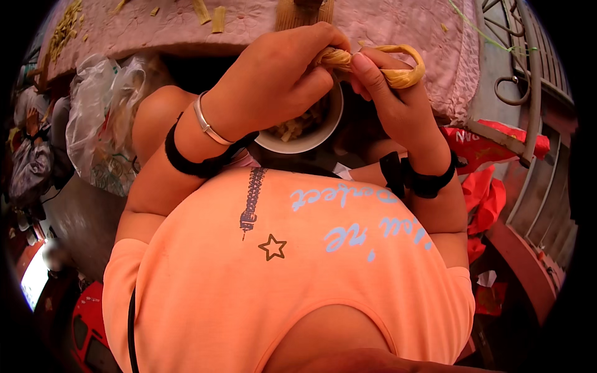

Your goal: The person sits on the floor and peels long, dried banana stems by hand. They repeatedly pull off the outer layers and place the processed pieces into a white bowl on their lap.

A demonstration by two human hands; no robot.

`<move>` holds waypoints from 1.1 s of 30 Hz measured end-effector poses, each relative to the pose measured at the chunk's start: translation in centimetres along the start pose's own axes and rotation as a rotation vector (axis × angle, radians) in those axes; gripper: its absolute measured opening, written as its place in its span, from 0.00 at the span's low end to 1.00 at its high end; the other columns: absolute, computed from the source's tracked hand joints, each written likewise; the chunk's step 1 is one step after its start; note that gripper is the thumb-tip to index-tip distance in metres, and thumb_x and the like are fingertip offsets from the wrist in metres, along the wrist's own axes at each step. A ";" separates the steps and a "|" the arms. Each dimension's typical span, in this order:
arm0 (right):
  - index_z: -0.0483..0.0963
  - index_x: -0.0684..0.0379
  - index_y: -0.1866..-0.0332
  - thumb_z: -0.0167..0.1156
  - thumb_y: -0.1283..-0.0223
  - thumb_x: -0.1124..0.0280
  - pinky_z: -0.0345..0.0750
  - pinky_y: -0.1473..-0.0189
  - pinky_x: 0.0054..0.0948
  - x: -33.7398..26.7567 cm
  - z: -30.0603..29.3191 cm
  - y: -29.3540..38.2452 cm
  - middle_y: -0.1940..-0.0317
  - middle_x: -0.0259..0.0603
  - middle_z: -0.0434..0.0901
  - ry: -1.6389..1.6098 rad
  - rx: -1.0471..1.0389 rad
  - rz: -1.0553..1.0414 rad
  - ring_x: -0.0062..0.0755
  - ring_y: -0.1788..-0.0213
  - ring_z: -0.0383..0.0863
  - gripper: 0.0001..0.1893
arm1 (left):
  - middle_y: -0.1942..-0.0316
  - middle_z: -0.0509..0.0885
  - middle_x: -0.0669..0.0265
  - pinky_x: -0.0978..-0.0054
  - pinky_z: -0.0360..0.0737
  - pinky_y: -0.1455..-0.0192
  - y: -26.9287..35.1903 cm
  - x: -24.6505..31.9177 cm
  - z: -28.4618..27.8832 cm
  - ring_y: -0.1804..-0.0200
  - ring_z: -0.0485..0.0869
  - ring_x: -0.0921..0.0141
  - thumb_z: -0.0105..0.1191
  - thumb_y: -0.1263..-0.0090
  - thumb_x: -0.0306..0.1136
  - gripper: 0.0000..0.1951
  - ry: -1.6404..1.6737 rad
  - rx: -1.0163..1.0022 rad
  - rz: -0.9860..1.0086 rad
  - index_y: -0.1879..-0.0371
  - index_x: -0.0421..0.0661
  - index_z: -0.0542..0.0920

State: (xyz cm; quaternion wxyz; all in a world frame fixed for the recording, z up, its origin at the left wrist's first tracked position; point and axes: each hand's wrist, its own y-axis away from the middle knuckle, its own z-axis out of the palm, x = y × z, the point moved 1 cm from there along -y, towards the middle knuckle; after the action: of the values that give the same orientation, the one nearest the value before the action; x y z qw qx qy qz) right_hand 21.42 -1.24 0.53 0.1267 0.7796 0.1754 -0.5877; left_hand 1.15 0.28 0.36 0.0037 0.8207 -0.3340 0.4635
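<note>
A twisted yellow fibrous strip, possibly plant material, is held between my two hands above the table's near edge. My left hand pinches its bunched end, fingers curled around it. Close beside it, my right hand grips the strip between thumb and fingers, and a loop of it arcs over the back of that hand. Below the hands is a white bowl with pale chopped pieces in it, partly covered by my left hand.
A pink quilted cloth covers the table; flat yellow strips and a heap of small pieces lie on it. A wooden block is beyond my hands. Clear plastic bags hang left, red bags right, near a metal frame.
</note>
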 end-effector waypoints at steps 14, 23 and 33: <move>0.69 0.59 0.76 0.56 0.27 0.64 0.58 0.74 0.20 0.8 -1.4 -0.1 0.82 0.24 0.64 -0.522 0.169 0.075 0.14 0.77 0.60 0.18 | 0.62 0.80 0.71 0.85 0.74 0.60 0.9 -2.4 -2.2 0.61 0.78 0.82 0.58 0.25 0.28 0.09 0.536 0.017 -0.234 0.51 0.42 0.76; 0.75 0.61 0.74 0.58 0.30 0.52 0.69 0.70 0.20 1.1 1.7 0.1 0.81 0.29 0.74 -0.464 -0.125 0.534 0.19 0.75 0.73 0.22 | 0.60 0.78 0.67 0.81 0.79 0.54 -0.2 -1.8 -1.2 0.58 0.79 0.79 0.57 0.29 0.20 0.14 0.634 0.294 -0.177 0.48 0.42 0.71; 0.77 0.64 0.58 0.71 0.39 0.57 0.79 0.61 0.21 1.3 1.6 -1.4 0.71 0.38 0.83 -0.338 0.031 0.118 0.21 0.65 0.83 0.19 | 0.52 0.79 0.66 0.79 0.83 0.52 0.6 -1.6 1.1 0.60 0.82 0.79 0.62 0.29 0.27 0.23 0.431 0.081 -0.172 0.40 0.43 0.67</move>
State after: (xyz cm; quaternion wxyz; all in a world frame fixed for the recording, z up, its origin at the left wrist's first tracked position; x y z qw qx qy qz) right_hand 19.80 -0.44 -1.13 0.1765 0.6806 0.0966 -0.7045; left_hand 1.06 0.40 -1.68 0.0815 0.7277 -0.2357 0.6390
